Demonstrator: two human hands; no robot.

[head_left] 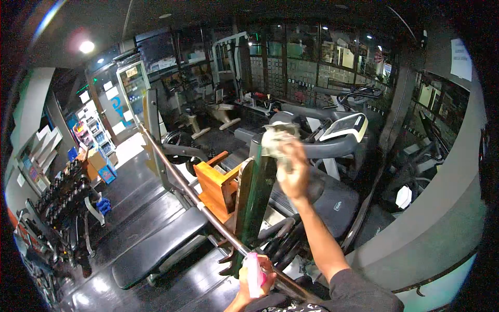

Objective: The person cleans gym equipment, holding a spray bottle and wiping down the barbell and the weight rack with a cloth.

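My right hand [294, 174] is raised and closed on a pale cloth [278, 139], which lies against the top of a dark rack upright [254, 192]. Motion blurs the fingers a little. Lower down, my left hand [264, 278] grips a pink and white spray bottle [253, 274] close to my body. Just beside that hand runs a long metal barbell [184, 184], resting at the rack's hooks [227, 260] and slanting away to the upper left.
A black padded bench [161, 247] lies under the bar. Behind the upright stand a wooden box [215, 190] and a treadmill [332, 203]. Dumbbells [62, 197] fill a rack at the left. A grey curved wall [431, 249] borders the right.
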